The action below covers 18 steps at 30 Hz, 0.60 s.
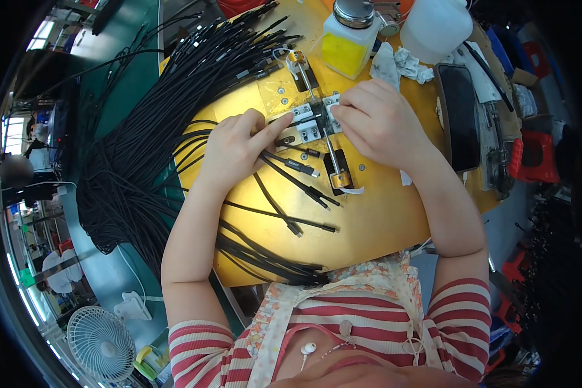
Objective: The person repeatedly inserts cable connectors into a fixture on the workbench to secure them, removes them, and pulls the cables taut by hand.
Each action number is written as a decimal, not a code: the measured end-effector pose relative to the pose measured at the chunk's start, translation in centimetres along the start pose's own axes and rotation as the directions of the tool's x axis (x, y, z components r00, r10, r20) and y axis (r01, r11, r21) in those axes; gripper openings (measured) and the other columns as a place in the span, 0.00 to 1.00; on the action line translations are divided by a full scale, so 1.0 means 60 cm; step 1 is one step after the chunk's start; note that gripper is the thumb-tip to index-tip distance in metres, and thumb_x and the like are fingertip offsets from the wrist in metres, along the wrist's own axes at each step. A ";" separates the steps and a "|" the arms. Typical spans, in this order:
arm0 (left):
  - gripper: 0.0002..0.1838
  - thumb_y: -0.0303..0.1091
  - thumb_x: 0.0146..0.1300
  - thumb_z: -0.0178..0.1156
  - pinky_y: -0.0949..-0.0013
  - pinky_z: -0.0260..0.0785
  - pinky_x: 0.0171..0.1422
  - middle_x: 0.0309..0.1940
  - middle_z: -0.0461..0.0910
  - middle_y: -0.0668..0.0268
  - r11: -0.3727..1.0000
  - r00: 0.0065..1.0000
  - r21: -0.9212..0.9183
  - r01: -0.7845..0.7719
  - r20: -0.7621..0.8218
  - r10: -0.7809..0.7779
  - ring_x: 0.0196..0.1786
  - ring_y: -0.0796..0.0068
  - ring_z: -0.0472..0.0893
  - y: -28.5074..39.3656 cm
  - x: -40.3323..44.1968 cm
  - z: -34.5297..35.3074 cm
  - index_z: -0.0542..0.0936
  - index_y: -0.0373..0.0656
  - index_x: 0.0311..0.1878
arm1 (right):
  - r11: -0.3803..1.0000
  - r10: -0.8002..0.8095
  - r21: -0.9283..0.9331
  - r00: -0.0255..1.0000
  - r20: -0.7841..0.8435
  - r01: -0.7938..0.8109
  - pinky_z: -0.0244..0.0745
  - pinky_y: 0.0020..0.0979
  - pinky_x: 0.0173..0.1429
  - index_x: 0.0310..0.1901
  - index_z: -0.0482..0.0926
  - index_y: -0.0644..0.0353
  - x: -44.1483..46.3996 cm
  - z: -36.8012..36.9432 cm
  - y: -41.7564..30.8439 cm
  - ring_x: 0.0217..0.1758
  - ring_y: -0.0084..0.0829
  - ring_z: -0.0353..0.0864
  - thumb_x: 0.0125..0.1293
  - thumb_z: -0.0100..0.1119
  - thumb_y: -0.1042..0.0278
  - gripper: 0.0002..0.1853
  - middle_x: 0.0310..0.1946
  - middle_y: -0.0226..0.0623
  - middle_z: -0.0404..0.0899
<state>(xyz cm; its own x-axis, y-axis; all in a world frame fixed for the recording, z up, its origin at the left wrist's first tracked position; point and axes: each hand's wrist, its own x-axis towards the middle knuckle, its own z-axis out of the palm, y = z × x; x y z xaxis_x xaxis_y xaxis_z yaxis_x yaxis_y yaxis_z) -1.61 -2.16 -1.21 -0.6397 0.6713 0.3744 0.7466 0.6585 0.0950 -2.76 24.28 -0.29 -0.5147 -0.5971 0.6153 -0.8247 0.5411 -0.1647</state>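
Note:
My left hand (236, 149) is closed on a black cable at the left side of a small metal fixture (307, 123). Its thumb and index finger point at the fixture's left block, where the cable's thin end lies. My right hand (381, 123) is pinched beside the fixture's right block (332, 110); whatever sits between its fingertips is hidden. Two metal rods with brass-coloured ends (340, 180) run above and below the blocks. Beneath my left hand, several loose black cables with a USB plug (297, 165) spread over the yellow board (381, 213).
A large bundle of black cables (149, 110) covers the left side. At the back stand a jar with yellow contents (348, 42) and a white plastic bottle (436, 29), with crumpled tissue (412, 66) nearby. A phone (458, 116) lies right; a fan (101, 343) is lower left.

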 end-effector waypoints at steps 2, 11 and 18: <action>0.28 0.29 0.42 0.66 0.68 0.65 0.28 0.24 0.68 0.70 0.998 0.998 -0.050 -0.035 -0.046 0.032 0.25 0.72 0.73 -0.009 -0.003 -0.003 0.81 0.53 0.53 | 1.000 0.008 0.003 0.997 -0.080 -0.008 0.70 0.33 0.41 0.30 0.79 0.60 -0.001 0.001 0.002 0.35 0.32 0.75 0.49 0.63 0.74 0.05 0.29 0.32 0.74; 0.14 0.26 0.39 0.62 0.62 0.67 0.28 0.25 0.71 0.62 0.959 0.992 -0.252 -0.126 -0.004 0.129 0.24 0.61 0.74 0.051 -0.058 -0.064 0.76 0.40 0.34 | 0.978 -0.125 0.133 0.960 -0.249 0.162 0.70 0.33 0.39 0.30 0.79 0.57 0.004 -0.002 -0.072 0.32 0.31 0.76 0.50 0.65 0.69 0.06 0.28 0.31 0.75; 0.19 0.24 0.44 0.65 0.69 0.60 0.22 0.19 0.69 0.70 0.984 0.951 -0.128 -0.126 -0.297 0.083 0.19 0.72 0.69 0.103 -0.104 -0.072 0.82 0.39 0.44 | 0.935 -0.295 0.263 0.933 0.205 0.238 0.71 0.32 0.43 0.32 0.82 0.59 -0.036 0.037 -0.168 0.40 0.30 0.76 0.54 0.60 0.67 0.07 0.33 0.32 0.75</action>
<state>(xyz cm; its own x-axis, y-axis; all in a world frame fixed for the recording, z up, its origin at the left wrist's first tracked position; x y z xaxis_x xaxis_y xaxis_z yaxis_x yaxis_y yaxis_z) 7.77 -3.74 1.04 -0.4919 0.5923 0.6381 0.8387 0.5192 0.1646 6.12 18.82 -1.65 -0.2847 -0.8385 0.4645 -0.9553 0.2078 -0.2104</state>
